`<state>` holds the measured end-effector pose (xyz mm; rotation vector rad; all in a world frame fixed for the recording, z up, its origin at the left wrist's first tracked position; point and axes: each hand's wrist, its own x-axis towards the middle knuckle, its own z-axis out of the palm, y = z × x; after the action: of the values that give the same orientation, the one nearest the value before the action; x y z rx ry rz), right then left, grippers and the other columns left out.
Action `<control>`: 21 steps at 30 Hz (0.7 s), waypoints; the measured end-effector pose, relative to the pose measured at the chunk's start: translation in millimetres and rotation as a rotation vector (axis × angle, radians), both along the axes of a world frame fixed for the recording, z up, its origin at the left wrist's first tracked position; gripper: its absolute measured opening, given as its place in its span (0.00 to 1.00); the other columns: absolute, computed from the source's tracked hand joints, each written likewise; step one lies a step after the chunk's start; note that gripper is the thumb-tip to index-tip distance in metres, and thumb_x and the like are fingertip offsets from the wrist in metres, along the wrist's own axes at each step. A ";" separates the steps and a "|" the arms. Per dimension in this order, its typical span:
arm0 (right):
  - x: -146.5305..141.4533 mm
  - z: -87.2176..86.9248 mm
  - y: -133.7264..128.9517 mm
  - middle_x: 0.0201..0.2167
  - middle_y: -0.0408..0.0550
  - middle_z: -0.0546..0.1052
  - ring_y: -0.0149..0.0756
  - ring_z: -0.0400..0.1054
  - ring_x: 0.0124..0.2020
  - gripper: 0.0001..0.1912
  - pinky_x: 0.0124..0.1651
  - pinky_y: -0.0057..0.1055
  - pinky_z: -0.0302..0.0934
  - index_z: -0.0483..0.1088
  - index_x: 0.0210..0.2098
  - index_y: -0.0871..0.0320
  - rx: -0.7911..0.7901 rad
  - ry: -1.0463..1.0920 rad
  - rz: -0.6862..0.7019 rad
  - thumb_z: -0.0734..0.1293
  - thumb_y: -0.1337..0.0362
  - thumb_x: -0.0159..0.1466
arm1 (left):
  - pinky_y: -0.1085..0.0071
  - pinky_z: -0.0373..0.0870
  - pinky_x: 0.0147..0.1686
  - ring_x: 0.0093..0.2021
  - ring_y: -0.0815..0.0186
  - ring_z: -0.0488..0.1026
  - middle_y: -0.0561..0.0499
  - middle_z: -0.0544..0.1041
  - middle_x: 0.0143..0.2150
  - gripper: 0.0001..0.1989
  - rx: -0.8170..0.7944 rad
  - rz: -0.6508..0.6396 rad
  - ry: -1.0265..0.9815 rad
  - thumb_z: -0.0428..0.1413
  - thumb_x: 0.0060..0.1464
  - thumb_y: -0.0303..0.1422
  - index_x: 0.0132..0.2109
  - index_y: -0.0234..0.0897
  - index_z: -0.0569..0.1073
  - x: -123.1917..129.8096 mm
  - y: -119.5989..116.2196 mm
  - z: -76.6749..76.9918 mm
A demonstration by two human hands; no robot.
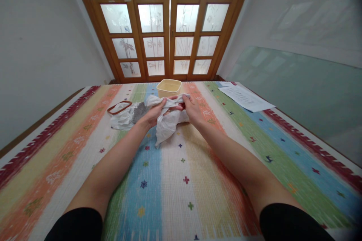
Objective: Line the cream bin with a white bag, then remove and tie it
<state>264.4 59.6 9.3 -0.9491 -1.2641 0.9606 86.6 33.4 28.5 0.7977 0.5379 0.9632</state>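
Note:
A crumpled, thin white plastic bag (pixel 166 124) is stretched between my two hands above the table, its loose part hanging down. My left hand (pixel 155 114) has its fingers closed around the gathered part of it. On the other side, my right hand (pixel 194 108) pinches an end of the same bag between thumb and fingers. Left of my left hand lie a second crumpled white bag (pixel 121 120), a grey fuzzy-looking piece (pixel 139 111) and a reddish-brown oval ring (pixel 111 112). Just behind the hands stands a pale yellow square container (pixel 169 91).
The table wears a striped, patterned cloth (pixel 175 196). Printed paper sheets (pixel 244 98) lie at its far right. Wooden doors with glass panes (pixel 169 26) stand beyond the far edge, and walls rise on both sides.

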 end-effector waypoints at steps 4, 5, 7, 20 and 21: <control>0.9 7.7 -9.1 0.21 0.39 0.69 0.33 0.63 0.23 0.23 0.29 0.30 0.59 0.64 0.30 0.52 0.096 -0.025 -0.005 0.64 0.40 0.68 | 0.74 0.76 0.33 0.30 0.68 0.79 0.46 0.85 0.44 0.22 -0.016 0.205 0.061 0.53 0.70 0.39 0.67 0.39 0.71 3.1 11.2 -8.4; -0.2 10.1 -14.0 0.22 0.40 0.68 0.33 0.63 0.24 0.23 0.31 0.31 0.59 0.64 0.30 0.52 0.147 -0.062 -0.010 0.64 0.41 0.69 | 0.74 0.76 0.34 0.31 0.67 0.80 0.47 0.85 0.44 0.21 -0.033 0.263 0.071 0.54 0.70 0.38 0.66 0.39 0.72 2.9 13.7 -9.6; -3.4 14.1 -24.4 0.22 0.40 0.68 0.34 0.63 0.26 0.22 0.34 0.31 0.59 0.65 0.30 0.52 0.233 -0.148 -0.021 0.64 0.43 0.71 | 0.73 0.77 0.36 0.32 0.67 0.80 0.47 0.84 0.43 0.19 -0.045 0.319 0.067 0.55 0.68 0.37 0.62 0.38 0.75 1.4 17.5 -10.2; -11.0 0.4 -23.8 0.30 0.42 0.77 0.33 0.64 0.29 0.13 0.33 0.29 0.55 0.77 0.40 0.54 0.239 -0.383 0.181 0.68 0.51 0.67 | 0.71 0.76 0.37 0.31 0.66 0.78 0.52 0.80 0.33 0.15 0.028 0.175 -0.036 0.61 0.61 0.32 0.54 0.36 0.75 -5.2 3.1 7.6; -10.7 0.6 -24.7 0.31 0.42 0.77 0.33 0.64 0.29 0.13 0.33 0.29 0.56 0.77 0.43 0.54 0.244 -0.361 0.189 0.68 0.52 0.67 | 0.72 0.76 0.37 0.30 0.67 0.78 0.53 0.79 0.32 0.15 0.038 0.179 -0.039 0.62 0.60 0.31 0.53 0.36 0.75 -5.3 2.7 7.4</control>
<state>253.7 34.8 9.8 -0.8440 -1.7586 0.7752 81.3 36.1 36.0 0.7722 0.5653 1.1547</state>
